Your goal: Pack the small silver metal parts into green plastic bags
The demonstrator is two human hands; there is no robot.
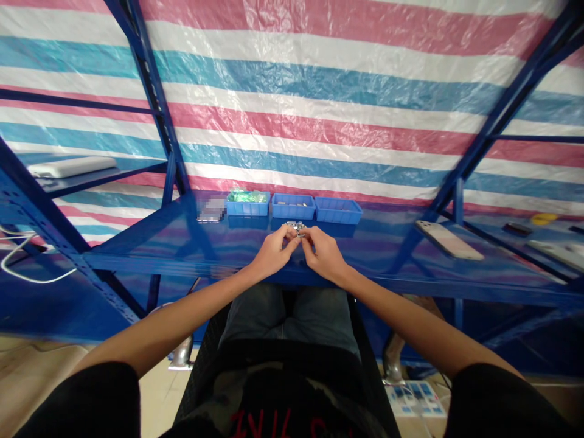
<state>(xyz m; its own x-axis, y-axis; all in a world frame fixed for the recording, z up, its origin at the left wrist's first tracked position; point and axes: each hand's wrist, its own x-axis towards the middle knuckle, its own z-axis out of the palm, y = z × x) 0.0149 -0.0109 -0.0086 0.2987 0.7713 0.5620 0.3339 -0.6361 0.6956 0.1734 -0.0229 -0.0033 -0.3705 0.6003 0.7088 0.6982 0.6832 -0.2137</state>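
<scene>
Near the front edge of the blue shelf, my left hand (275, 250) and my right hand (325, 250) meet, both with fingers pinched. Between their fingertips is a small shiny silver metal part (295, 226), too small to name exactly. Fingers of both hands touch it, and part of it is hidden behind them. Just beyond the hands stand three blue bins in a row. Green plastic packets lie in the left bin (247, 207); the middle bin (292, 210) holds a few small pieces. No contents can be made out in the right bin (338, 213).
A pale phone (449, 239) lies on the shelf (383, 243) at right. At left, a partly blurred flat item (210, 210) sits beside the bins. Blue metal posts (157, 103) frame both sides, and a striped plastic sheet (319, 121) hangs behind.
</scene>
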